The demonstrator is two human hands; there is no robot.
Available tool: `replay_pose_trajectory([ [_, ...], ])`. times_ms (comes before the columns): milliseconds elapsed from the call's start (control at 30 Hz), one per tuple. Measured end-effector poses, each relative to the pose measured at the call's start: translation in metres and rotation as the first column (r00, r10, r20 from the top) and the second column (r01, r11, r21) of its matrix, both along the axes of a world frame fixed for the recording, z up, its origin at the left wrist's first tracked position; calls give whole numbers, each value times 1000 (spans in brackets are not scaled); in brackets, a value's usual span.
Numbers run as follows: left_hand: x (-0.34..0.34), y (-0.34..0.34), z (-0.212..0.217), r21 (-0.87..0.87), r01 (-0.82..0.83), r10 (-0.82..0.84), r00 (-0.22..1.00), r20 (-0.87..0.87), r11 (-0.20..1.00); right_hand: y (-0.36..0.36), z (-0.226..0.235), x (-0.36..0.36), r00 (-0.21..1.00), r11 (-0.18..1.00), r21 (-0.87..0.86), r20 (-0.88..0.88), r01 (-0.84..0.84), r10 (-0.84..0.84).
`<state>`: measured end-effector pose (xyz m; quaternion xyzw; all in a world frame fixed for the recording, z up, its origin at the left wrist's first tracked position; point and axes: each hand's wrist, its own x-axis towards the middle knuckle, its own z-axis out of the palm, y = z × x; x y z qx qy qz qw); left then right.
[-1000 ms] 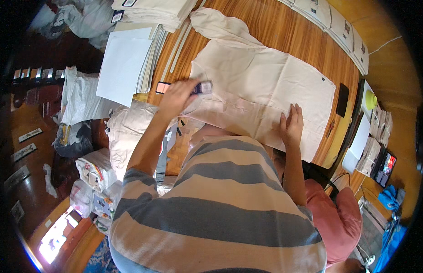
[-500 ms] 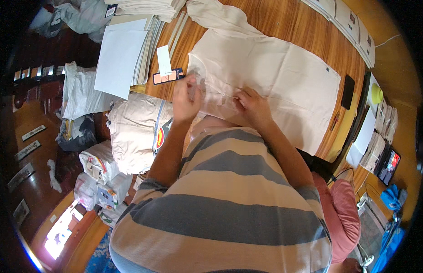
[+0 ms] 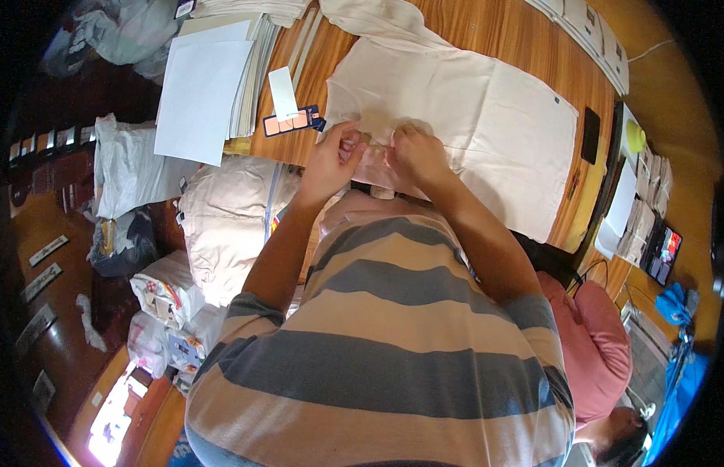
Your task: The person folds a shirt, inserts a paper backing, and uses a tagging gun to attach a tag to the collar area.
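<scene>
A pale cream shirt [image 3: 498, 109] lies spread over the wooden table, one sleeve reaching to the far side. Both hands work at its near edge, by the neck end. My right hand [image 3: 419, 158] is closed, its fingertips pinching the fabric. Just left of it, my left hand [image 3: 336, 162] has curled fingers and thumb drawn together on the same edge. The exact bit of cloth between the fingertips is too small to make out. Close beyond my left hand lies a dark blue hang tag [image 3: 272, 126] with peach panels, partly under a white card [image 3: 282, 92].
A stack of white sheets [image 3: 202, 97] stands at the table's left, beside folded cream garments [image 3: 226, 218] below. A black phone [image 3: 590, 145] lies near the right edge. Folded shirts [image 3: 588, 35] line the far right. Another person in a red top [image 3: 599, 335] is at my right.
My right hand has moved slightly left and away from me, and my left hand a little right, so they are closer together. The near shirt edge has shifted, and the view has moved slightly.
</scene>
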<state>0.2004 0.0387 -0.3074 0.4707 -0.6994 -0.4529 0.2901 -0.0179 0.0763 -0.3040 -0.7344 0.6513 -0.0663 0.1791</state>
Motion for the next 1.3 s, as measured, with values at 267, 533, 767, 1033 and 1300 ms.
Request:
replay_pose_trajectory([
  [267, 7, -16, -22, -20, 99, -100, 994, -36, 995, -16, 2, -23, 981, 959, 245, 161, -144, 106],
  [533, 19, -22, -37, 32, 145, -142, 986, -90, 989, -23, 21, -4, 973, 969, 156, -100, -193, 210],
  [767, 12, -24, -19, 26, 138, -135, 986, -101, 990, -22, 15, 4, 928, 950, -3, -216, -311, 303],
  [1033, 1, -39, -15, 188, 161, -155, 987, -50, 969, -15, 47, -29, 969, 967, 85, 76, -240, 234],
  [1300, -11, -53, 1, 521, 265, -103, 942, -319, 812, 1, 72, -47, 965, 989, -47, 219, -139, 146],
])
